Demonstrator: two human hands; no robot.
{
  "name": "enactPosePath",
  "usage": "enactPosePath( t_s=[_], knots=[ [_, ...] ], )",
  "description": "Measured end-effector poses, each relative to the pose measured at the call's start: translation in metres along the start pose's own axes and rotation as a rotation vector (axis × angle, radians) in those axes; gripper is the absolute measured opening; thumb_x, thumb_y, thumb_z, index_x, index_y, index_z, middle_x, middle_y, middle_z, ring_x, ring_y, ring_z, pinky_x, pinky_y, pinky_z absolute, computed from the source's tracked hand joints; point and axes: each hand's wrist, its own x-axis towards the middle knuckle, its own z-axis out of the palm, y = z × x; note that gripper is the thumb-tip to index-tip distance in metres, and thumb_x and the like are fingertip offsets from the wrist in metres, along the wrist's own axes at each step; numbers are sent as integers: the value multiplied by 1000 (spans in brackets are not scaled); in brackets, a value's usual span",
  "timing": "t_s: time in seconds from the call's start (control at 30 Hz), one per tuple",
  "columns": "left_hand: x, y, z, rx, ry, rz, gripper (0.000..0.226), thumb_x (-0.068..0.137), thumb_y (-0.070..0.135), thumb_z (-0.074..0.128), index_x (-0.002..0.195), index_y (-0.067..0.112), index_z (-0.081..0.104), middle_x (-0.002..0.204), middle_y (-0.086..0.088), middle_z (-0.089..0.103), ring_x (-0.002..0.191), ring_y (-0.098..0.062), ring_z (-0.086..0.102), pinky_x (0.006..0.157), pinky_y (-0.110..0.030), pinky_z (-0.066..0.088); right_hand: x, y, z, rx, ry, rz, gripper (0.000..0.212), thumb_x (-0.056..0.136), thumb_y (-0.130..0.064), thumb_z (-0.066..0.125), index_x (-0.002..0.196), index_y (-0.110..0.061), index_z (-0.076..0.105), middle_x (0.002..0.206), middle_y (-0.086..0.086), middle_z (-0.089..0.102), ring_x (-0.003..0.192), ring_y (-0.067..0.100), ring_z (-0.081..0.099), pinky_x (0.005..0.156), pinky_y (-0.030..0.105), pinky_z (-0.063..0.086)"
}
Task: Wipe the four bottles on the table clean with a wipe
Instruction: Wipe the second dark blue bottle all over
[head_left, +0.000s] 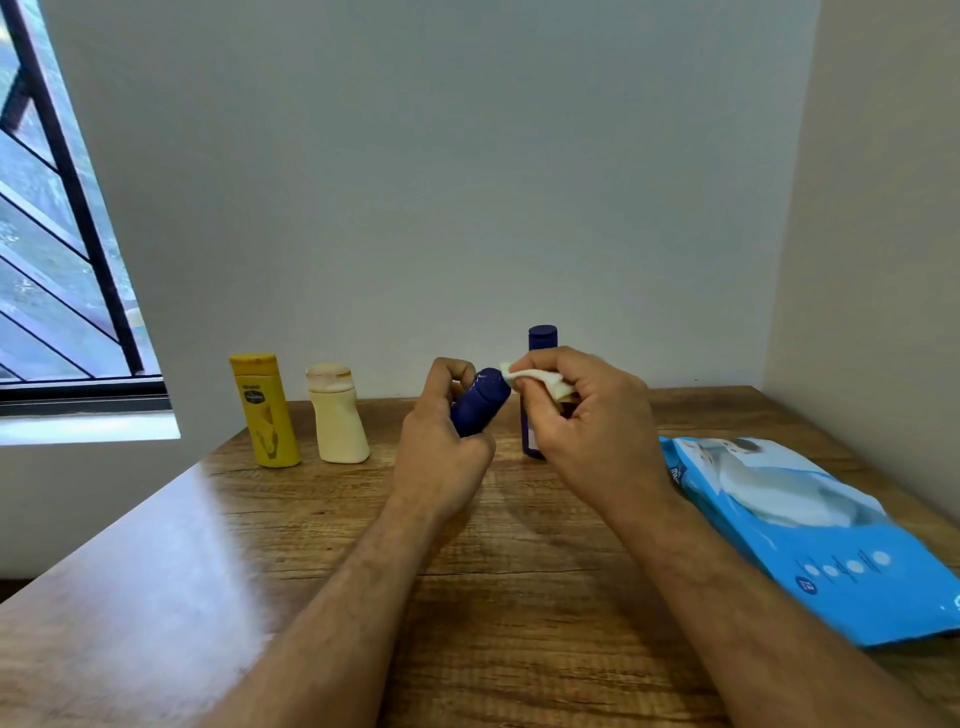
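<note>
1. Grip: your left hand (441, 457) wraps the small blue bottle (480, 401), lifted off the table (519, 597) and tilted twd the right, exposing its top.
2. Your right hand (582, 415) pinches the wipe (535, 379) vs that top.
3. Yellow bottle (265, 410), cream bottle (337, 415), tall blue bottle (541, 340) stand at back, upright.

I sit at a wooden counter (218, 561) set into a corner of pale walls (467, 182). To my left a window (57, 249) with dark bars shows blurred greenery outside.
</note>
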Motion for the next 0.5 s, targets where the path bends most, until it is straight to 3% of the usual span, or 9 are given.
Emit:
enactPosePath(
  t_s=[0.07, 0.2, 0.37, 0.5],
  knots=[
    [0, -3, 1, 40, 1, 5, 62, 71, -11, 65, 102, 38, 43, 102, 3, 57, 84, -19, 60, 67, -32, 58, -1, -3, -1, -2, -25, -57, 15, 85, -14, 73, 97, -23, 74, 88, -15, 67, 80, 1, 61, 68, 7, 46],
    [-3, -6, 1, 166, 8, 28, 61, 74, -4, 66, 105, 40, 39, 102, 5, 61, 90, -20, 63, 76, -40, 60, -2, -6, 2, -8, -117, -58, 16, 88, -22, 70, 103, -26, 74, 93, -22, 65, 90, 0, 61, 77, 9, 47],
    [-6, -3, 1, 292, 81, 102, 66, 72, -2, 64, 106, 43, 30, 108, 4, 53, 93, -19, 57, 83, -45, 56, 1, -1, 0, 8, 30, 9, 15, 89, -20, 70, 104, -25, 72, 96, -14, 68, 90, 0, 62, 75, 4, 46],
    [-7, -2, 0, 305, 85, 126, 67, 77, 0, 63, 109, 45, 26, 113, 1, 53, 98, -21, 57, 86, -45, 55, -2, -7, 1, -32, -5, -79, 15, 88, -22, 72, 103, -25, 72, 96, -18, 67, 88, 0, 63, 75, 6, 46]
  ],
)
